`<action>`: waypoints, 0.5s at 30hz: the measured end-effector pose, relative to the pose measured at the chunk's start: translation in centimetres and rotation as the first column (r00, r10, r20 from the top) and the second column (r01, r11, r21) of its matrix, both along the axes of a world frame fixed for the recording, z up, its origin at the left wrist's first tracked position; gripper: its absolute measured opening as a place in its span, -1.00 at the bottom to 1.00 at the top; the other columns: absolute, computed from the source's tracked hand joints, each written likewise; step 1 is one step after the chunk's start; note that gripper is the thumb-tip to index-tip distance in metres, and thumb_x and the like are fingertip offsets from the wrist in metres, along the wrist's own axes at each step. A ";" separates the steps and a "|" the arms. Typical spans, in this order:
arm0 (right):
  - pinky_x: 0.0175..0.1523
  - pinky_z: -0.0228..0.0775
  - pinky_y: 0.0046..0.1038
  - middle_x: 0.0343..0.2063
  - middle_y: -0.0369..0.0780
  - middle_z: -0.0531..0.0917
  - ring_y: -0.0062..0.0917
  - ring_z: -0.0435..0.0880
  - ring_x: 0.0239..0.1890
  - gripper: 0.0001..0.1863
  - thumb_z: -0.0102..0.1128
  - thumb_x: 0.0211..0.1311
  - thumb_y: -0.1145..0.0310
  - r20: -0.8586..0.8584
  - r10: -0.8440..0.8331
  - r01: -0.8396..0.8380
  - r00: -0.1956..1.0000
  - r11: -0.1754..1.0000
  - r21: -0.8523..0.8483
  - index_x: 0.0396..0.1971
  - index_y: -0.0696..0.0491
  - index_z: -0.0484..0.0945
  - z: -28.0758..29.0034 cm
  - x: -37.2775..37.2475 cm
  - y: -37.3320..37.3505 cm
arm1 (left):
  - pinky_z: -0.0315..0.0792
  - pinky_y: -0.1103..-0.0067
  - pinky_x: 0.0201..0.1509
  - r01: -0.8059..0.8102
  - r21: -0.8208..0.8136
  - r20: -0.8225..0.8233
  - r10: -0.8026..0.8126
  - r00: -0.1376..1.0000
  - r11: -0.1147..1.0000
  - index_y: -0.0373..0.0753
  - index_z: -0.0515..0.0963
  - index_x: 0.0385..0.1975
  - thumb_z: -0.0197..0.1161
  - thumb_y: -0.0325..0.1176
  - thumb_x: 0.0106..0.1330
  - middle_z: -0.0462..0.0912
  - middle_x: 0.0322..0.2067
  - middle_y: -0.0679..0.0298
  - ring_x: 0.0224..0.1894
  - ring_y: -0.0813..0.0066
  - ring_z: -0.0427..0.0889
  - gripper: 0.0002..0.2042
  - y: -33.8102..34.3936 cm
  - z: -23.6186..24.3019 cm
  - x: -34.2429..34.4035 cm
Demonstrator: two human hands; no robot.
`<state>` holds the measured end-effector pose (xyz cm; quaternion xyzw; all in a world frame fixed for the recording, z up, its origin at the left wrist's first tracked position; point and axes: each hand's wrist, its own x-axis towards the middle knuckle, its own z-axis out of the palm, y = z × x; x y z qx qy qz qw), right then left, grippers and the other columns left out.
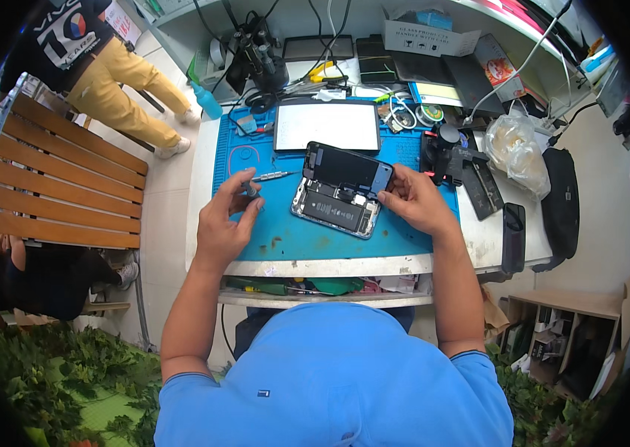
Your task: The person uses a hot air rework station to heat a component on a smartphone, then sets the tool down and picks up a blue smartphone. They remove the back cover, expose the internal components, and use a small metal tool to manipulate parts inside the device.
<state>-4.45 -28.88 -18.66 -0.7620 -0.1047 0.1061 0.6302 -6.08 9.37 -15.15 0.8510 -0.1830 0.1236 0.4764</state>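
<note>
An opened smartphone (333,212) lies on the blue work mat (270,242), its battery and inner parts exposed. The dark screen panel (356,170) is lifted away along the phone's far side and tilted up. My right hand (420,200) pinches this panel at its right edge, thumb close to the phone frame. To the left of the phone, my left hand (227,223) is closed around a short grey cylindrical tool (251,190), seen nearly end-on. Just beyond those fingertips is a slim metal screwdriver (273,176), pointing toward the phone.
Behind the phone is a white-topped pad (327,125). A black microscope-like device (443,153), a plastic bag (516,153) and a dark phone (513,237) occupy the right side. A blue bottle (205,100) stands back left. Beneath the bench edge, an open drawer (322,286) holds tools.
</note>
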 end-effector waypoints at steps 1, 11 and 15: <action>-0.19 0.47 -0.58 -0.28 -0.31 0.74 -0.77 0.59 -0.31 -0.81 0.41 0.43 0.50 -0.004 -0.006 0.006 1.000 1.000 0.010 -0.06 0.20 0.63 0.0 -0.1 0.1 | 0.76 0.57 0.02 0.001 -0.015 -0.003 -0.001 1.000 1.000 -0.27 0.44 0.48 0.46 -0.67 0.42 0.76 -0.03 0.17 -0.08 0.52 0.82 -0.37 0.0 -0.1 0.0; -0.22 0.44 -0.59 -0.29 -0.35 0.72 -0.79 0.58 -0.33 -0.83 0.43 0.42 0.50 0.010 -0.012 0.012 1.000 1.000 -0.018 -0.11 0.17 0.62 0.8 -0.3 0.2 | 0.67 0.59 0.06 -0.072 -0.206 -0.087 0.055 0.995 0.976 -0.27 0.29 0.61 0.52 -0.52 0.45 0.74 -0.04 0.22 -0.06 0.58 0.77 -0.24 -0.5 1.8 0.6; -0.21 0.45 -0.59 -0.30 -0.35 0.72 -0.79 0.58 -0.33 -0.83 0.42 0.42 0.51 -0.026 -0.010 0.009 1.000 1.000 -0.018 -0.12 0.18 0.61 0.8 -0.2 0.2 | 0.66 0.60 0.06 -0.061 -0.187 -0.061 0.050 0.997 0.980 -0.28 0.30 0.61 0.50 -0.52 0.48 0.76 -0.02 0.21 -0.05 0.58 0.77 -0.26 0.0 0.6 0.6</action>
